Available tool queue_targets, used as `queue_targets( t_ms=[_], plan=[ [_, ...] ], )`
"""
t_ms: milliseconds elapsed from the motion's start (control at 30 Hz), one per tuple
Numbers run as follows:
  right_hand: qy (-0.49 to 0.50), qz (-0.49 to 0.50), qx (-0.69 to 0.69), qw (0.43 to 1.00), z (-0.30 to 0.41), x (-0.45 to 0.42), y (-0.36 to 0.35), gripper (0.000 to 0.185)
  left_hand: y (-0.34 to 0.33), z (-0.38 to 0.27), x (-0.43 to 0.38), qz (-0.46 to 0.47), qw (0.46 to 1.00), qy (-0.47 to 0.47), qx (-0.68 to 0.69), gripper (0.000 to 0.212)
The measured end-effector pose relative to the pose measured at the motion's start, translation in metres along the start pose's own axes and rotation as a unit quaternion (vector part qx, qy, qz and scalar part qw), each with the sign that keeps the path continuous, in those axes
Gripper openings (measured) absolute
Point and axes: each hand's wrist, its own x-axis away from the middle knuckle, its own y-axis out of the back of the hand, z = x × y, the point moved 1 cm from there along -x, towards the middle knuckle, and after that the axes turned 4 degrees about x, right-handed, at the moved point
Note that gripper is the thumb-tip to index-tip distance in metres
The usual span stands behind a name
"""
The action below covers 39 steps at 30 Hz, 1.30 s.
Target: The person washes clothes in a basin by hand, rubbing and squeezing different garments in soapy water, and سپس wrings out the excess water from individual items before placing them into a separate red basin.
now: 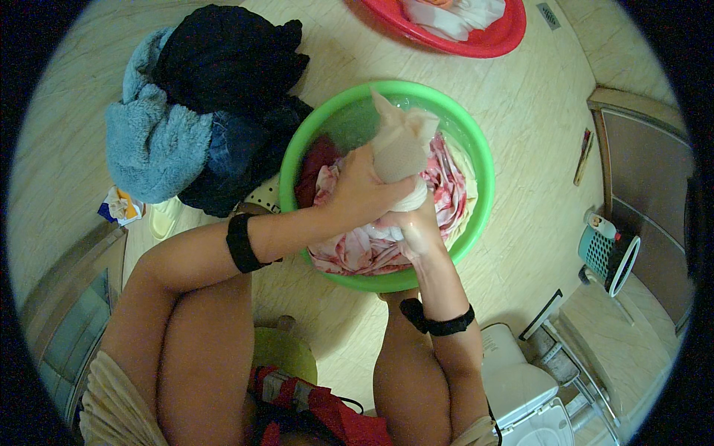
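A round green plastic basin [486,184] stands on the floor before me, holding water and wet laundry. Over it, my left hand [362,187] grips a bunched pale beige cloth [399,150], whose loose end sticks up. Just below and to the right, my right hand [413,223] closes on the lower, whitish part of the same cloth; its fingers are partly hidden. Under both hands lies a white cloth with pink-red patterning [357,253]. A dark red cloth [318,167] lies at the basin's left side, and a pale yellow cloth [466,167] along the right.
Black clothes [228,56], a blue fleecy cloth [156,145] and dark jeans [234,150] are heaped left of the basin. A red basin [485,44] with white cloth stands beyond. A teal basket [599,251], a brush-like item [583,157] and a white toilet [524,384] are at right.
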Motion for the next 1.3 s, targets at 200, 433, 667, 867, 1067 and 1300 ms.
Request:
queue_targets(
  t_ms=[200,433,667,867,1067,1300],
  plan=[
    [-0.059,0.116,-0.107,0.986,-0.005,0.007,0.009,0.068,0.004,0.01,-0.017,0.163,0.976,0.056,0.129,0.053],
    [0.181,0.061,0.259,0.947,0.022,0.012,-0.002,0.098,0.008,-0.001,-0.028,0.03,0.958,0.111,0.264,0.015],
    [0.453,-0.097,0.598,0.654,0.002,0.036,-0.029,0.095,0.002,-0.02,-0.047,-0.034,0.843,0.244,0.479,0.014],
    [0.477,-0.258,0.499,0.676,0.025,-0.009,-0.025,0.068,-0.005,-0.029,-0.018,-0.104,0.907,0.189,0.363,0.017],
    [0.232,-0.135,0.437,0.858,0.047,-0.001,-0.031,0.068,0.0,-0.012,-0.011,-0.101,0.989,-0.079,0.077,0.028],
    [0.272,-0.006,0.268,0.924,-0.002,-0.005,-0.005,0.061,-0.004,-0.027,-0.002,0.057,0.993,-0.079,-0.063,0.05]
  ],
)
